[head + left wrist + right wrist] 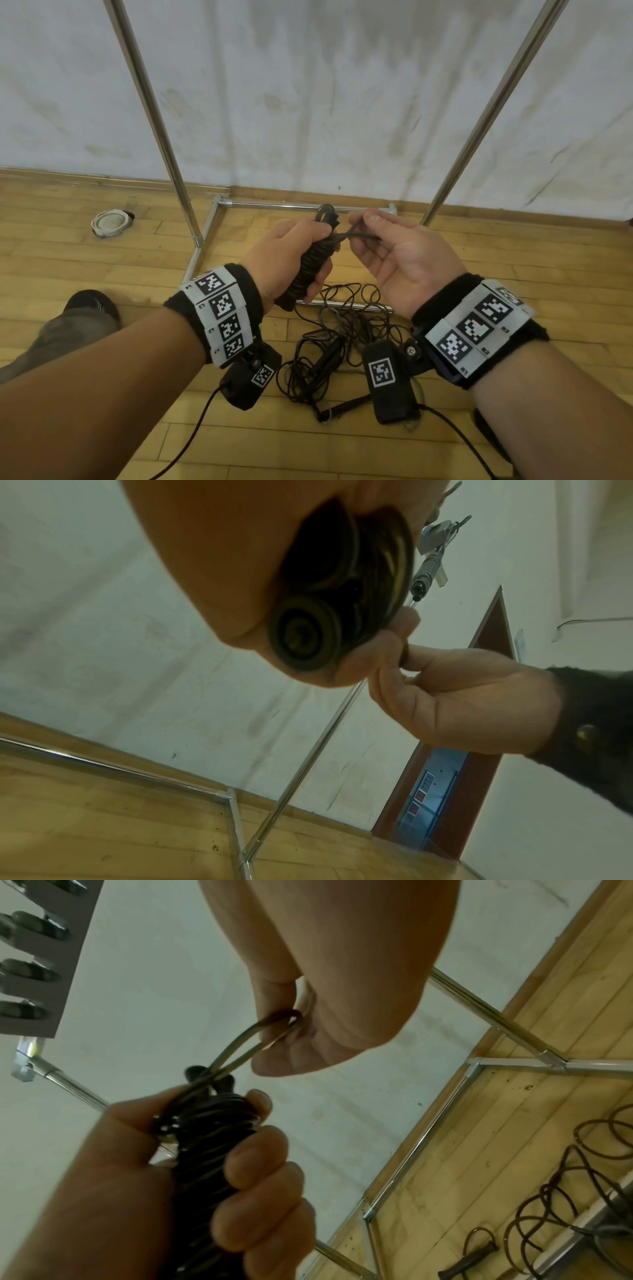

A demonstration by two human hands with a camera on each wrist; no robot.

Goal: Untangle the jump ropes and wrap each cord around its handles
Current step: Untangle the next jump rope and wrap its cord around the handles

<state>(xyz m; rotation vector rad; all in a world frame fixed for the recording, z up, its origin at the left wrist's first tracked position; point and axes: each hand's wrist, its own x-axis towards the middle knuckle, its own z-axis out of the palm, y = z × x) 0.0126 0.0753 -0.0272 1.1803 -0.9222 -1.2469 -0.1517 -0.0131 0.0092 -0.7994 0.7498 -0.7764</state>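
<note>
My left hand [291, 253] grips a bundle of black handles wound tight with dark cord [306, 270], held upright above the floor. The same bundle [209, 1150] fills the left fingers in the right wrist view, and its round end cap [303, 634] faces the left wrist camera. My right hand [387, 240] pinches a short loop of the cord's end [253, 1039] between thumb and fingers, just right of the bundle's top. A tangled pile of dark and grey jump rope cord [339, 339] with loose black handles [469, 1264] lies on the wooden floor below my wrists.
A chrome clothes rack [164, 137] stands against the white wall, with its base bars [298, 205] on the floor around the tangle. A round white fitting [111, 223] sits in the floor at left. My shoe [90, 306] is at lower left. A dark red door frame [486, 696] is at right.
</note>
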